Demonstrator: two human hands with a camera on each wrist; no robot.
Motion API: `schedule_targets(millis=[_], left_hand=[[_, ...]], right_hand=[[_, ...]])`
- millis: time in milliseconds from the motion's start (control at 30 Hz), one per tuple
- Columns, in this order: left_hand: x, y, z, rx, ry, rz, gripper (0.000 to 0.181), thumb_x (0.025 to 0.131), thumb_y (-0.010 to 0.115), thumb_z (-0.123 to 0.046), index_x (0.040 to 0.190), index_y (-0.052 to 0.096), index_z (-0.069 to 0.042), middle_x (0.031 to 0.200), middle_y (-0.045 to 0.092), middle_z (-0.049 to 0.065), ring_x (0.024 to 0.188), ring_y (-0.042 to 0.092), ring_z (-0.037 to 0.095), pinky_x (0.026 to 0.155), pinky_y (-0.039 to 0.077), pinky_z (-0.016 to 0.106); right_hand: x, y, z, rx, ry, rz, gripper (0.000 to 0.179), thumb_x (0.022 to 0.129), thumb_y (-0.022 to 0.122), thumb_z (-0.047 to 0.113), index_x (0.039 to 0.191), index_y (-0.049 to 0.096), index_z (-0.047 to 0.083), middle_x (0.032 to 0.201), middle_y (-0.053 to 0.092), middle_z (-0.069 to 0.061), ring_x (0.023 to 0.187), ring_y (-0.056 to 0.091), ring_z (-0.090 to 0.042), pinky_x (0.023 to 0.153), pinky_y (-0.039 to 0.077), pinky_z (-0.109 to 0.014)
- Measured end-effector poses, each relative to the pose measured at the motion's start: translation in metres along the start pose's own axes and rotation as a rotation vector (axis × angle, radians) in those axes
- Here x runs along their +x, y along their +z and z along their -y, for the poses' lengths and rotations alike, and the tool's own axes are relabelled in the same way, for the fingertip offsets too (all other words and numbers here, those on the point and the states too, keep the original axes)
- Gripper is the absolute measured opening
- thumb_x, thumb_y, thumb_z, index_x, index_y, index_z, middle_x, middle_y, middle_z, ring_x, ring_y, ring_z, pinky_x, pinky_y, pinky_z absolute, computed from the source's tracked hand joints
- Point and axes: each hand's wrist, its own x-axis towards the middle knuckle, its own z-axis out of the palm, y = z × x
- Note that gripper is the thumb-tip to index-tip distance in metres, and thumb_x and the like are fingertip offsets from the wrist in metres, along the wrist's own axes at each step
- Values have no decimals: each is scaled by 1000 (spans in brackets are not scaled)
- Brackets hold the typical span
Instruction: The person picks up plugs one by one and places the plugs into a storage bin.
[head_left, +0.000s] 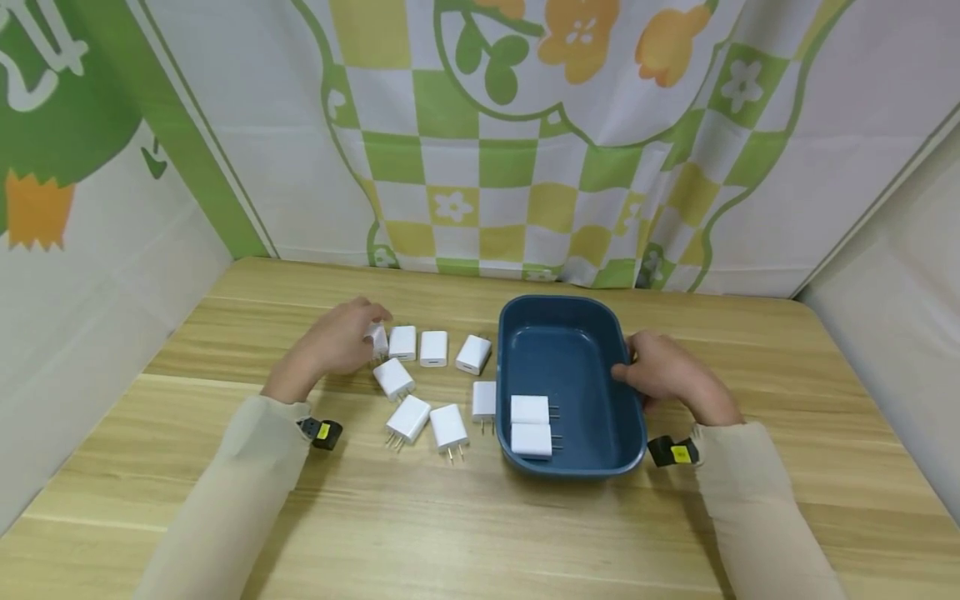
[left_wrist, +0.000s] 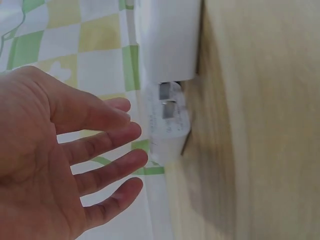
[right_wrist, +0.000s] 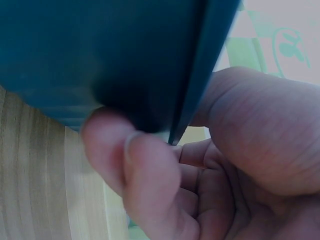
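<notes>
At the left end of the loose group, my left hand (head_left: 341, 337) reaches over a white charger plug (head_left: 377, 340) and partly covers it. In the left wrist view the fingers are loosely bent beside that charger plug (left_wrist: 170, 132), whose metal prongs face the camera, with a gap showing between. My right hand (head_left: 663, 371) grips the right rim of a dark blue bin (head_left: 562, 358). Its thumb lies over the rim, and its fingers (right_wrist: 152, 180) curl against the outer wall in the right wrist view. Two charger plugs (head_left: 530, 410) lie side by side in the bin's near left corner.
Several more white charger plugs (head_left: 408, 419) lie scattered on the wooden table (head_left: 420, 525) left of the bin. One charger plug (head_left: 483, 401) sits right against the bin's left wall. A patterned curtain (head_left: 480, 192) hangs behind the table's far edge.
</notes>
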Motion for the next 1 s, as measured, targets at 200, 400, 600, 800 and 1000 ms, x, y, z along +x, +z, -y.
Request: schedule_targets(millis=[200,400,600,800,1000], left_hand=[[1,4,5,13,5,20,47,82,59,12,129,62,6,138,53,29,123,50,51,101,40,65],[2,6,6,7,-4,49,50,77,62,16,126,63,6,136,56,28,120,55,49,99,44,62],[0,4,6,35,-33,90,52,78,65,14,129,61,9,132,58,29,115,59,45,95,48,58],[-4,-3,8,48,-70,136,37,79,67,7,116,67,9,110,68,22,89,62,32,79,53,49],[-7,-6,8,81,-89,152,27,84,72,-1,110,70,4,103,70,15,87,61,29,80,52,50]], right_hand=[[0,-1,0,1,2,2,20,100,57,9,103,63,-10,71,69,-12,52,67,-22,54,58,-37],[1,-1,-1,-4,12,-1,20,100,57,8,103,64,-10,72,69,-12,52,67,-21,55,59,-37],[1,0,0,-7,14,4,20,100,57,8,104,63,-11,71,69,-12,53,68,-22,55,59,-38],[1,0,0,-14,6,6,20,100,57,9,102,64,-10,69,69,-11,52,68,-22,54,58,-36],[1,0,1,-16,4,4,20,100,57,9,103,64,-10,70,70,-11,53,69,-23,54,58,-35]])
